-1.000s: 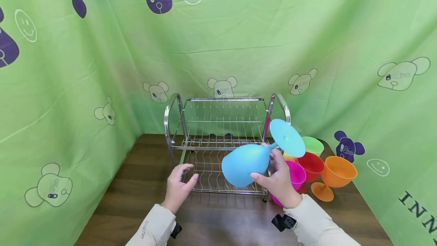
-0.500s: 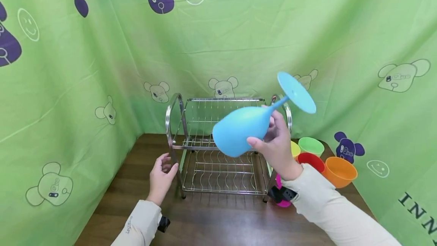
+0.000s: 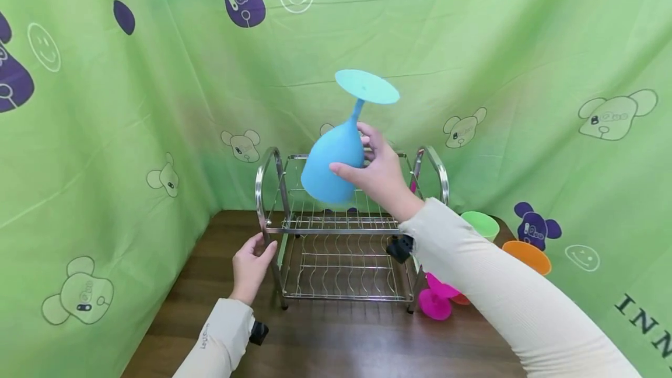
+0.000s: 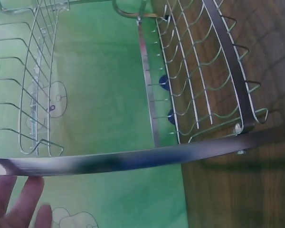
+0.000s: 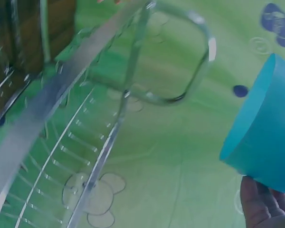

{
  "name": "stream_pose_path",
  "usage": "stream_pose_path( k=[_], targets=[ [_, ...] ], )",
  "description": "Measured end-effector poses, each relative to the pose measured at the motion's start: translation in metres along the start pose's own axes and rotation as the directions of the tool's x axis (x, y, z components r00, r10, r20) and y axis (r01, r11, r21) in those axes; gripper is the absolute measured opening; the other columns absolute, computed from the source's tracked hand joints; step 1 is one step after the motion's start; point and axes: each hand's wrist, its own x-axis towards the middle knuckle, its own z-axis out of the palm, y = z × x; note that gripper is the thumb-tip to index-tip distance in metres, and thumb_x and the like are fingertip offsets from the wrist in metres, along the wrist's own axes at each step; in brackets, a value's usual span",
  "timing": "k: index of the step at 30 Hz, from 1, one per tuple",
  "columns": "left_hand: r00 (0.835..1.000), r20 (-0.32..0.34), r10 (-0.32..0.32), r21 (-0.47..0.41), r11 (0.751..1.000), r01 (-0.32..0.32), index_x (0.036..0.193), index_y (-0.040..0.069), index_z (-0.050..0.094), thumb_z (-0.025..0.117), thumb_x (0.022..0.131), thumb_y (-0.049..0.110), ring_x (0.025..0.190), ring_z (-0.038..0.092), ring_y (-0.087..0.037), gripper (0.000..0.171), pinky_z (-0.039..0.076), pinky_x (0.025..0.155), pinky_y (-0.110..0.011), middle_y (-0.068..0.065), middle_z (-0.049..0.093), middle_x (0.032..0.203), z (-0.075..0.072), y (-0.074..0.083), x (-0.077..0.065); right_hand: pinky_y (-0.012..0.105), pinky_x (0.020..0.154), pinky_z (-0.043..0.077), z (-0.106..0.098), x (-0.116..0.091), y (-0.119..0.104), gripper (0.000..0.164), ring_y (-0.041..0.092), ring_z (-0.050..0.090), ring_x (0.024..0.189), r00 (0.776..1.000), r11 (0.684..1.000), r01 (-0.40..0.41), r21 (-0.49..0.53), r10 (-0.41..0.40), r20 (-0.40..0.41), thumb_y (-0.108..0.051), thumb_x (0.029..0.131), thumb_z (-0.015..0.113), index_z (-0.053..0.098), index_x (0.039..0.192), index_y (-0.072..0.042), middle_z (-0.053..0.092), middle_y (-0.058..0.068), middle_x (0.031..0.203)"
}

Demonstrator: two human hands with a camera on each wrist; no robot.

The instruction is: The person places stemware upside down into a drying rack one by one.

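Note:
A blue plastic goblet (image 3: 333, 162) hangs upside down and slightly tilted above the upper shelf of the metal dish rack (image 3: 341, 230). My right hand (image 3: 380, 171) grips its bowl, thumb on the near side and fingers on the far side. In the right wrist view the goblet's bowl (image 5: 268, 128) has its mouth facing left, with my fingertips against it. My left hand (image 3: 251, 267) is at the rack's left post, its fingertips at the bar (image 4: 109, 161) in the left wrist view. Whether they press on it is hard to tell.
Right of the rack stand a green goblet (image 3: 480, 225), an orange goblet (image 3: 527, 256) and a magenta goblet (image 3: 436, 303), partly hidden by my right sleeve. The rack has two wire tiers on a dark wooden table (image 3: 325, 343). Green printed cloth (image 3: 336, 39) encloses the back and sides.
My right hand has lifted the blue goblet up and left from near the lower tier, turning its foot upward. My left hand has moved left to the rack's left post.

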Motion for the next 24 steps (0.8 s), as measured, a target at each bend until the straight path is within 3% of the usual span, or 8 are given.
stream_pose_path(
  k=[3, 8, 14, 20, 24],
  targets=[
    [1.000, 0.004, -0.009, 0.057, 0.998, 0.009, 0.102, -0.011, 0.068, 0.073, 0.082, 0.006, 0.083, 0.069, -0.036, 0.027, 0.054, 0.070, -0.029, -0.025, 0.070, 0.097, -0.002, 0.000, 0.002, 0.054, 0.096, 0.047, 0.008, 0.014, 0.002, 0.079, 0.038, 0.055, 0.117, 1.000, 1.000, 0.000, 0.003, 0.000, 0.025, -0.018, 0.078, 0.078, 0.039, 0.146, -0.012, 0.050, 0.021, 0.133],
    [0.997, 0.076, -0.009, 0.128, 0.992, 0.000, 0.096, -0.007, 0.068, 0.074, 0.081, 0.007, 0.089, 0.069, -0.038, 0.021, 0.052, 0.078, -0.044, -0.023, 0.072, 0.095, -0.007, -0.001, 0.005, 0.055, 0.095, 0.047, 0.016, 0.033, 0.007, 0.080, 0.038, 0.055, 0.116, 0.998, 1.000, 0.013, -0.022, -0.011, 0.060, -0.019, 0.079, 0.078, 0.036, 0.147, -0.013, 0.049, 0.022, 0.135],
    [0.989, 0.144, 0.029, 0.165, 0.985, -0.053, 0.094, -0.005, 0.066, 0.074, 0.082, 0.006, 0.089, 0.067, -0.039, 0.018, 0.050, 0.078, -0.047, -0.022, 0.072, 0.091, -0.010, 0.002, 0.009, 0.055, 0.096, 0.046, 0.022, 0.050, 0.013, 0.083, 0.038, 0.053, 0.120, 0.990, 0.990, 0.051, -0.135, -0.032, 0.139, -0.017, 0.079, 0.079, 0.036, 0.148, -0.011, 0.051, 0.025, 0.132],
    [0.979, 0.195, 0.063, 0.203, 0.974, -0.104, 0.094, -0.003, 0.066, 0.074, 0.082, 0.004, 0.085, 0.069, -0.036, 0.016, 0.050, 0.077, -0.048, -0.019, 0.073, 0.088, -0.014, 0.000, 0.005, 0.054, 0.097, 0.046, 0.027, 0.060, 0.026, 0.081, 0.037, 0.053, 0.123, 0.976, 0.969, -0.010, -0.247, 0.063, 0.206, -0.022, 0.080, 0.077, 0.036, 0.149, -0.009, 0.054, 0.025, 0.134],
    [0.970, 0.204, 0.135, 0.215, 0.960, -0.179, 0.092, -0.003, 0.063, 0.073, 0.082, 0.003, 0.083, 0.070, -0.036, 0.015, 0.054, 0.074, -0.047, -0.021, 0.072, 0.088, -0.014, -0.002, 0.004, 0.053, 0.099, 0.045, 0.031, 0.068, 0.035, 0.083, 0.038, 0.053, 0.124, 0.962, 0.962, -0.033, -0.272, 0.104, 0.251, -0.024, 0.081, 0.074, 0.033, 0.150, -0.006, 0.052, 0.026, 0.136]
  ],
)
